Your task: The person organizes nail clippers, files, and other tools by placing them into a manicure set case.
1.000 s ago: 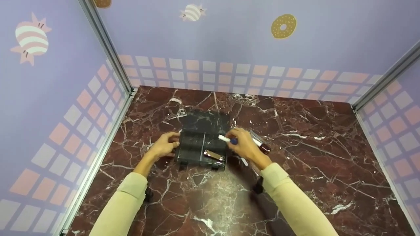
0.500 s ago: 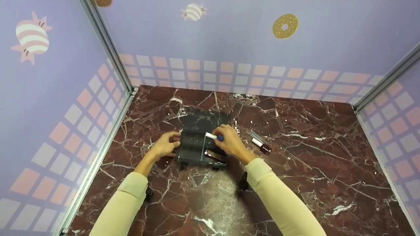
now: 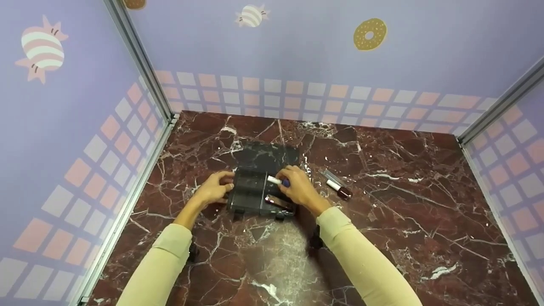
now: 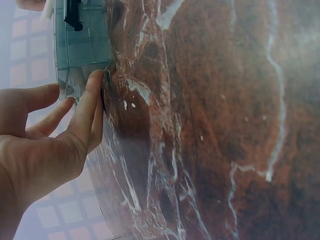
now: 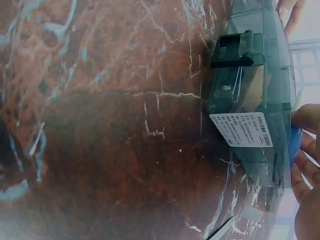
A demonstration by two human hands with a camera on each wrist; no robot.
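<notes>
A dark translucent plastic box stands with its lid folded back. My left hand holds the box's left side, its fingertips at the wall and rim, as the left wrist view also shows. Between the thumb and fingers of my right hand is a small nail polish bottle with a white cap and blue body, lying nearly level over the right compartment. A nail clipper lies in that compartment, near the front. In the right wrist view, the bottle's blue body shows behind the box rim.
Right of the box, a dark red nail polish bottle with a white cap lies on the marble-patterned table. Beside it is a thin clear strip. Patterned panels enclose the back and sides. A white label is on the box.
My right hand has carried the blue nail polish bottle leftward from the box's right edge to over its right compartment, then slightly toward me. The left hand has stayed at the box.
</notes>
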